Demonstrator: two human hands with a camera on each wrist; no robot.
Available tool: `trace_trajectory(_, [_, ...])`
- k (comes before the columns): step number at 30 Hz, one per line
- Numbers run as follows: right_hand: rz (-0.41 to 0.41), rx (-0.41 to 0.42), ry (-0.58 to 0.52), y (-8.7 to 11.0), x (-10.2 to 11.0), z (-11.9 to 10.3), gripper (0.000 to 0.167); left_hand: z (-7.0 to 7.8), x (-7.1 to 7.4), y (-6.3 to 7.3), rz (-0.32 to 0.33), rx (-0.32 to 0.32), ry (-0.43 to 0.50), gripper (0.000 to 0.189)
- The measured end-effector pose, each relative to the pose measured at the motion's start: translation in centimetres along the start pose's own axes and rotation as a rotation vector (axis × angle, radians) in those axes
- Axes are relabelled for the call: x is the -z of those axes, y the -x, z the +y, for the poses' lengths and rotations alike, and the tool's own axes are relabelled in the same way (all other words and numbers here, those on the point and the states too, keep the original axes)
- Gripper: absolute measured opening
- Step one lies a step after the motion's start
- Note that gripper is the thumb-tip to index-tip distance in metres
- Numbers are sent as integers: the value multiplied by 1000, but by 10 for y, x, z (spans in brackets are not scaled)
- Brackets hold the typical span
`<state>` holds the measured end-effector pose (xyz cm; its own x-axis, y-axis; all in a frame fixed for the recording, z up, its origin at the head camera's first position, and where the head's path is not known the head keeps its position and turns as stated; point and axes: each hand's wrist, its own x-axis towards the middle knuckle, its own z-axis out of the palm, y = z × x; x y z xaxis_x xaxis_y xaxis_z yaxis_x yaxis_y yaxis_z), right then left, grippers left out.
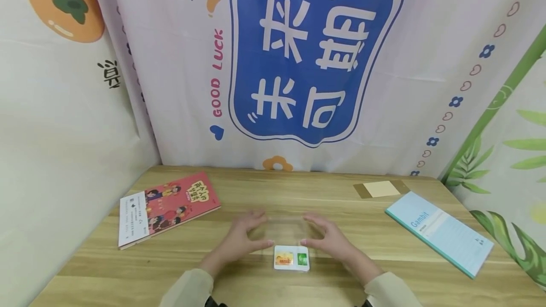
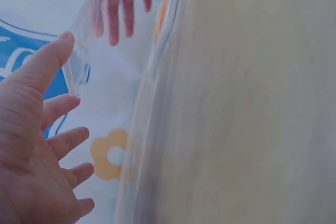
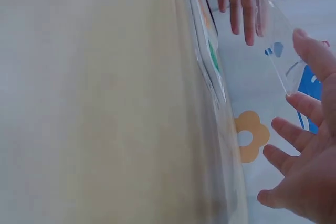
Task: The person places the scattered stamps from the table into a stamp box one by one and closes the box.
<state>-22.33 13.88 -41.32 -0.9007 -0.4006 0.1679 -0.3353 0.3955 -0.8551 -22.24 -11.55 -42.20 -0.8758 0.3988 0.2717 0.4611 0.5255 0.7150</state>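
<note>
My left hand (image 1: 239,237) and right hand (image 1: 332,238) face each other over the table, holding a clear plastic piece, like a lid or sheet, between them. Each hand pinches one end of the clear piece (image 3: 278,45) between thumb and index finger; the other fingers are spread apart. In the head view it is nearly invisible and its exact shape cannot be told. Just below, towards me, a small flat white case (image 1: 291,267) with an orange label and a green label lies on the table. Neither hand visibly grips the case.
A red book (image 1: 177,203) with a white band lies at the left of the wooden table (image 1: 128,278). On the right are a light blue Gambit notebook (image 1: 443,231) and a brown and cream card (image 1: 381,189). A printed cloth (image 1: 183,84) hangs behind.
</note>
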Motion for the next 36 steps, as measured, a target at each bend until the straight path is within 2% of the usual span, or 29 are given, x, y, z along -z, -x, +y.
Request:
trace_trajectory(2, [6, 9, 7, 6, -1, 2, 65, 2, -3, 4, 3, -15, 23, 63])
trace_trajectory(4, [14, 30, 27, 9, -2, 12, 66, 1, -7, 8, 4, -25, 23, 65])
trace_trajectory(7, [22, 44, 26, 17, -5, 15, 65, 0, -13, 13, -7, -33, 13, 67])
trace_trajectory(13, [36, 69, -6, 33, -11, 25, 61, 0, -24, 21, -28, -40, -87, 70])
trace_trajectory(21, [68, 96, 178, 37, -19, 33, 66, -1, -30, 30, -49, 3, -136, 67])
trace_trajectory(25, [63, 114, 247, 38, -19, 33, 64, -1, -31, 32, -55, -4, -200, 66])
trace_trajectory(36, [52, 131, 365, 40, -19, 29, 62, 1, -31, 32, -78, 0, -262, 66])
